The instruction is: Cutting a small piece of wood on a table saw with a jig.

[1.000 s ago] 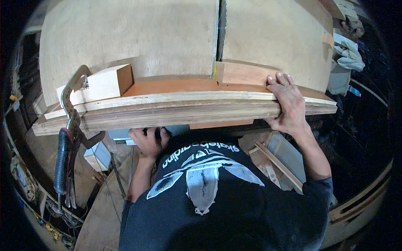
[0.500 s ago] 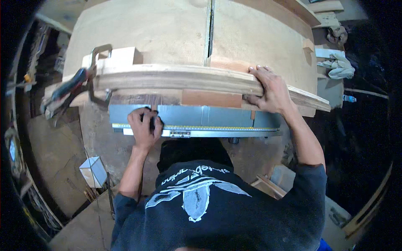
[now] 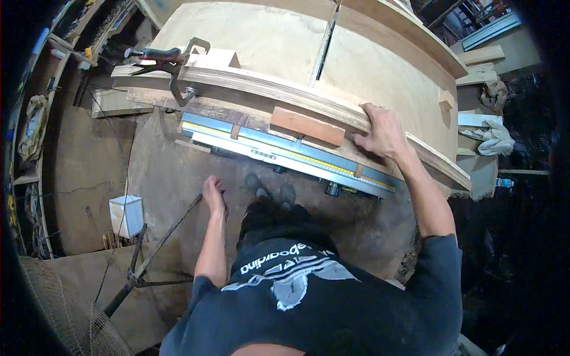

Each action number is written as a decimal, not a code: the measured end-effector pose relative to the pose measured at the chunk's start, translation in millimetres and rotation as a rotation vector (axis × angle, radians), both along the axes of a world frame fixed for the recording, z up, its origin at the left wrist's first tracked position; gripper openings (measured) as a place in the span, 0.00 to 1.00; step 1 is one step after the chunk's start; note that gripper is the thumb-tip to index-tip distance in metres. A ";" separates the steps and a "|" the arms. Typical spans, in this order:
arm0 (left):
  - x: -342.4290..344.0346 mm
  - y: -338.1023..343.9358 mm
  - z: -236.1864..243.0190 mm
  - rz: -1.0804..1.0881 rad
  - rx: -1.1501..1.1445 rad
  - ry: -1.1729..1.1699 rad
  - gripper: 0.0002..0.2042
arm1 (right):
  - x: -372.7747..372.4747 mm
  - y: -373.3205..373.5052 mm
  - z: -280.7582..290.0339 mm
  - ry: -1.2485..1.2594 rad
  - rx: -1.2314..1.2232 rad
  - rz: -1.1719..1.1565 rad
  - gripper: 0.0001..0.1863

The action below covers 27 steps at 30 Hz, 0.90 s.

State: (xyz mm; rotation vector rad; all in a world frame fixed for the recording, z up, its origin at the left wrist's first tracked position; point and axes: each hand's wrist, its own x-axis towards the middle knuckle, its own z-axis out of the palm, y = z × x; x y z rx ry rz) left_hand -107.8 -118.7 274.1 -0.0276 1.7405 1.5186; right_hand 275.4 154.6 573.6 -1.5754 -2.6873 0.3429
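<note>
While the right hand (image 3: 385, 132), half-closed, grips the long layered plywood board (image 3: 297, 97) beneath it — a smooth, reddish wooden block (image 3: 307, 126) left of its thumb, a curved metal clamp (image 3: 169, 56) farther left — the left hand (image 3: 214, 197) hangs loosely curled, a glossy metal rail (image 3: 279, 155) ahead of it, any contents impossible to tell.

Counter (image 3: 261, 41) is brightly lit, pale; right side falls into near-black shadow. Fisheye distortion bows straight edges toward black rim; grain speckles dark areas.
</note>
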 end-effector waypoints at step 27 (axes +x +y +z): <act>-24.6 108.3 -15.4 -0.183 0.210 -0.876 0.56 | 0.5 -4.9 -3.9 -0.046 -0.015 -0.110 0.38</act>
